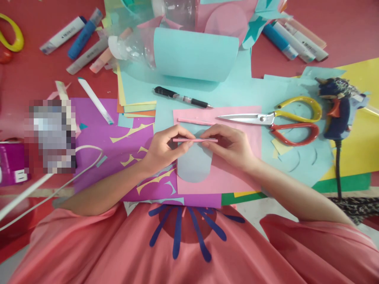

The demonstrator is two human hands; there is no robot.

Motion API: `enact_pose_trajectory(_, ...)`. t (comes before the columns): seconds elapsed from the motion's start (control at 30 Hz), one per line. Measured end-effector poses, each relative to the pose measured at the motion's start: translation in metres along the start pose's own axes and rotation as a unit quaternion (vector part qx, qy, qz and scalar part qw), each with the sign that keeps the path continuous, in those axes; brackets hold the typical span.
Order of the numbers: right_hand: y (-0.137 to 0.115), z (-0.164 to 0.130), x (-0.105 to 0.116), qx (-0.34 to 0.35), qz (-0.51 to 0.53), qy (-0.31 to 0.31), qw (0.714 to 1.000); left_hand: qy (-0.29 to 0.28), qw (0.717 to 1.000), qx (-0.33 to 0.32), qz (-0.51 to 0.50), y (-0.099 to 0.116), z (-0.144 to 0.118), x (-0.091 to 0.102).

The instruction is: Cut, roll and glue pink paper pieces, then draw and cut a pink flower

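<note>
A thin pink paper strip (pixel 195 140) is held level between my hands. My left hand (pixel 167 148) pinches it left of its middle, thumb below and fingers above. On the other side my right hand (pixel 232 146) pinches it the same way. Beneath the strip lies a pale blue paper piece (pixel 194 165) with rounded lower corners, its upper part partly hidden by my hands. It rests on a pink paper sheet (pixel 237 177). Just beyond my fingers is a second pink strip (pixel 195 122). Scissors (pixel 263 118) with yellow and red handles lie right of my right hand.
A plastic bottle wrapped in light blue paper (pixel 195 53) lies at the back, with a black pen (pixel 182 97) before it. A glue gun (pixel 340 106) and its cord are at right. Markers (pixel 85 33) lie on both sides. Yellow offcuts (pixel 130 134) lie on purple paper (pixel 89 118).
</note>
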State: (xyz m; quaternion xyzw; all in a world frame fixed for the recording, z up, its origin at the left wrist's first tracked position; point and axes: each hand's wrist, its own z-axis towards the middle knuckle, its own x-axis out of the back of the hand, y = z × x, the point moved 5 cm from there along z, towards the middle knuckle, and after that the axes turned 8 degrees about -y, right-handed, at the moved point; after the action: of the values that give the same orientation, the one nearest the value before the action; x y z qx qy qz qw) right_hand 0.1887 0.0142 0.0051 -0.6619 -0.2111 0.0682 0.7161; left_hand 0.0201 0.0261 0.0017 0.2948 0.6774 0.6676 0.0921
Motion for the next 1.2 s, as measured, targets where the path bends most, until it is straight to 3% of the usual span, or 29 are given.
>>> enact_pose_trajectory(0.23,0.0048,-0.0009,0.0046,-0.045,0.040,0.021,0.998,0.048,0.999,0.004,0.007,0.0040,-0.0007,0.0047)
enact_pose_trajectory(1.2,0.0077,-0.0011,0.0036,-0.046,0.068,0.018,0.996,0.029,0.999,0.023,-0.010,-0.0020,0.0003,0.0021)
